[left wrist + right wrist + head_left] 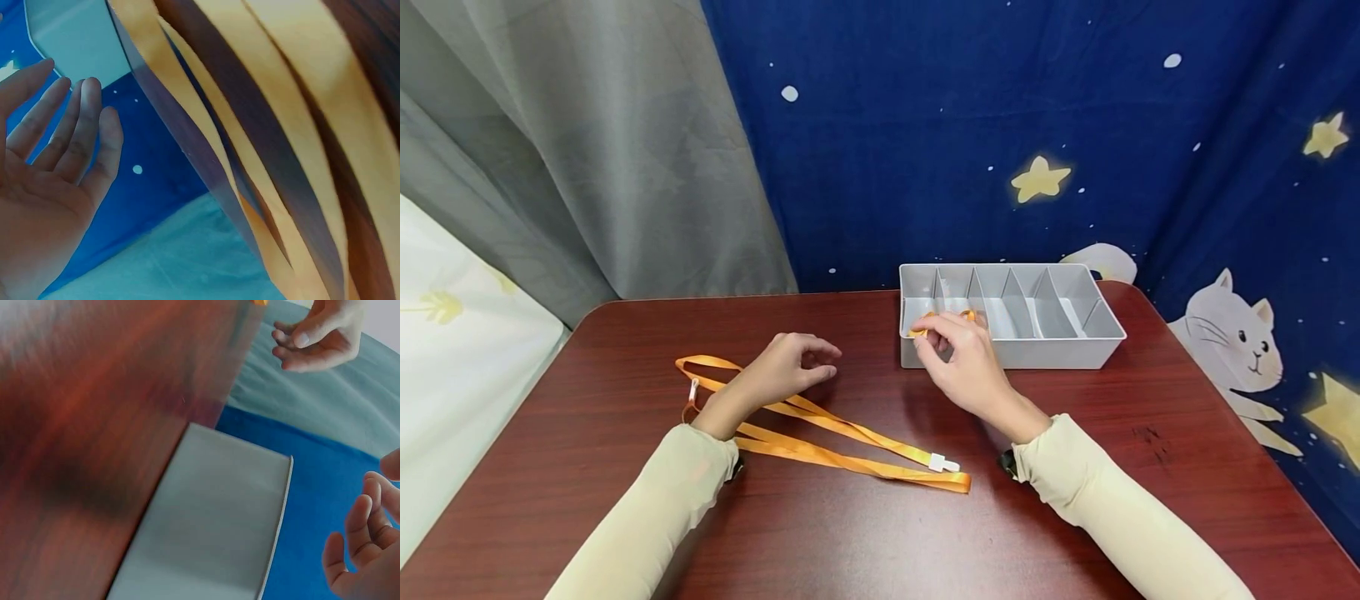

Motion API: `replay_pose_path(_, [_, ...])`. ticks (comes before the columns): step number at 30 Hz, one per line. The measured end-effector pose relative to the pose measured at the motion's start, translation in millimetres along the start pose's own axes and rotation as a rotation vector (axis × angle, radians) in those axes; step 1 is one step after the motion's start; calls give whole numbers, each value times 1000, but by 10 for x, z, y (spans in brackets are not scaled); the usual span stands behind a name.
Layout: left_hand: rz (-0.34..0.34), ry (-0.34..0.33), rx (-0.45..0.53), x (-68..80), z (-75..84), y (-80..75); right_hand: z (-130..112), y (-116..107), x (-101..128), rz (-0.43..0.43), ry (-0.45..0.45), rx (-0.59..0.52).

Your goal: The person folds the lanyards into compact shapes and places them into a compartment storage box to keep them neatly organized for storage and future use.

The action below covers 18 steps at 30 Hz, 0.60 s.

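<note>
Head view: a dark red table [865, 533] fills the lower half of the frame; grey curtain [587, 150] upper left, blue star-print cloth w/ a white cat [1232, 342] behind & right. Left hand [786, 367] sits centre-left, just above a long orange lanyard [820, 442] that lies flat in loops across the table, its white clip [942, 463] near centre-bottom. Fingers are loosely curled, holding nothing. Right hand [962, 358] is at centre, at the front-left corner of a grey divided tray [1075, 346]; its fingertips pinch a small orange strap [925, 325] over the tray's leftmost compartments. Cream sleeves cover both forearms.

Left wrist view: left hand [50, 162] at lower left, palm open, fingers straight & close together, empty. Orange lanyard bands [281, 125] run diagonally across the centre & right on dark wood; blue cloth below.

Right wrist view: blurred red table [94, 425] on the left, grey tray wall [219, 519] at centre-bottom. Right hand's fingers [362, 531] curl at the lower right edge; what they hold is out of view here. Left hand [319, 337] shows upper right, loosely curled.
</note>
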<state>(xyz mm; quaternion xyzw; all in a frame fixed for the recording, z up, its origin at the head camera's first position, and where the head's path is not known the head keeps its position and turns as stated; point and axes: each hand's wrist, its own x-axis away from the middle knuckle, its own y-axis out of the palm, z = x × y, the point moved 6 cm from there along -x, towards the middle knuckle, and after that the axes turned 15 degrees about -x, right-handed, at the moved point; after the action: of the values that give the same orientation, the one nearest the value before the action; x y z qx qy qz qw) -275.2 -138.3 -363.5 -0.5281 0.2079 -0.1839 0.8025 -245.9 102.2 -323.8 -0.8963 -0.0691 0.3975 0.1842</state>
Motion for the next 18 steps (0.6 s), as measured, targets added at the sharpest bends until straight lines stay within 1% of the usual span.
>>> replay_pose_path(3, [-38,-13,12,35,-51,15,-23,65,45,-37,-3,-8])
replay_pose_path(5, [-77,-20,30,60,-83,29,-33,111,73,-68,2,-17])
replay_pose_path(10, [-180,-13,55,123,-147,92,-43,253,144,-182,33,6])
replay_pose_path(18, [-264,9,28,185,-214,144,-44,457,237,-378,109,26])
